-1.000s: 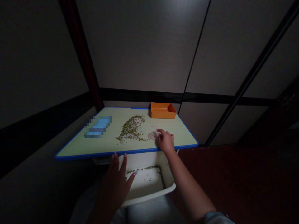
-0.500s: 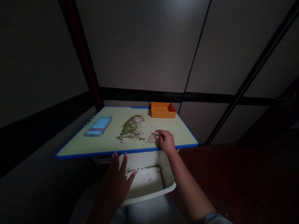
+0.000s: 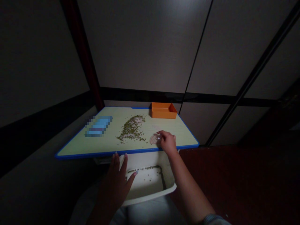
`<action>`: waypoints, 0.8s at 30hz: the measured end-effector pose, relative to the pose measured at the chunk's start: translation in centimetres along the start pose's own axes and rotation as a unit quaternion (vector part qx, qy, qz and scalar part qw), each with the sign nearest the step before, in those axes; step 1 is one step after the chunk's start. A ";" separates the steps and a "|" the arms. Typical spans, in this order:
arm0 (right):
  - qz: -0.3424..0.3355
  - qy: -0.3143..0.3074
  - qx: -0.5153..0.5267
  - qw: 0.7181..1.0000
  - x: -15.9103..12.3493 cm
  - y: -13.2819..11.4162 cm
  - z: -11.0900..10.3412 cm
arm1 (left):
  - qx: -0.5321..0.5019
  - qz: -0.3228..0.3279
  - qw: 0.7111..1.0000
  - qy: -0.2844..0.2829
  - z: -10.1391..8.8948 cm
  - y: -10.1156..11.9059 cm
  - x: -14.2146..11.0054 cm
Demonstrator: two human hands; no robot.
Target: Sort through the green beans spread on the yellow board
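On the tabletop (image 3: 110, 145), small green beans or seeds (image 3: 132, 128) lie in a loose, scattered patch. Right of them, near the front edge, my right hand (image 3: 167, 142) is closed over a clear, rounded, ridged piece (image 3: 154, 139), perhaps a transparent lid; its far side is partly hidden by the fingers. My left hand (image 3: 117, 178) has its fingers apart, with the fingertips at the table's blue front edge and the thumb over a white drawer-like bin (image 3: 147, 198). More green bits line the inner edges of that bin.
An orange open box (image 3: 164, 114) stands at the back right of the tabletop. A blurred-out blue rectangular thing (image 3: 99, 126) lies at the left. Dark panelled cabinet doors (image 3: 145, 47) rise right behind the table; reddish floor (image 3: 225, 175) shows at the right.
My right hand has shifted slightly to the right, and the clear piece has moved with it. My left hand and the spread of green bits look the same.
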State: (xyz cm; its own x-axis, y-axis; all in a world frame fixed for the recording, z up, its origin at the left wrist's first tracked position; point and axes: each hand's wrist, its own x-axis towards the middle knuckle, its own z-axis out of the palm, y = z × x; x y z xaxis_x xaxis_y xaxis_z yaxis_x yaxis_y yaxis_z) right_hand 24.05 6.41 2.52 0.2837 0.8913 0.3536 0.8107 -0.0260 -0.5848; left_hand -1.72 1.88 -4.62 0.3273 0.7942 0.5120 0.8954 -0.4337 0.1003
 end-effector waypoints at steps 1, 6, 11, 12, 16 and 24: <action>-0.004 -0.004 -0.001 1.000 0.0 0.0 0.0 | 0.001 0.003 1.000 0.001 0.0 0.0 0.0; -0.044 -0.016 0.013 0.999 -0.2 -0.1 0.1 | 0.002 0.007 1.000 0.002 0.0 0.0 0.0; -0.070 0.001 0.078 0.994 -0.1 0.6 0.4 | 0.005 0.004 1.000 0.004 0.0 0.0 0.1; -0.071 0.006 0.091 0.993 -0.1 0.7 0.5 | 0.007 0.005 1.000 0.003 -0.1 0.0 0.1; -0.084 0.012 0.095 0.992 -0.2 1.0 0.5 | 0.011 0.011 1.000 0.003 -0.2 0.1 0.1; -0.052 0.015 -0.004 0.999 -0.4 0.7 -0.3 | 0.011 0.017 1.000 0.009 0.0 -0.2 0.0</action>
State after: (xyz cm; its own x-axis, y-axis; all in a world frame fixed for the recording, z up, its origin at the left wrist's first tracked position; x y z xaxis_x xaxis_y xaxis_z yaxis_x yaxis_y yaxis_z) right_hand 24.63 5.87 2.18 0.2120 0.8759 0.4335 0.8406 0.0629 -0.5380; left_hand -1.86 1.97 -4.66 0.3520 0.7714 0.5301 0.8908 -0.4500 0.0633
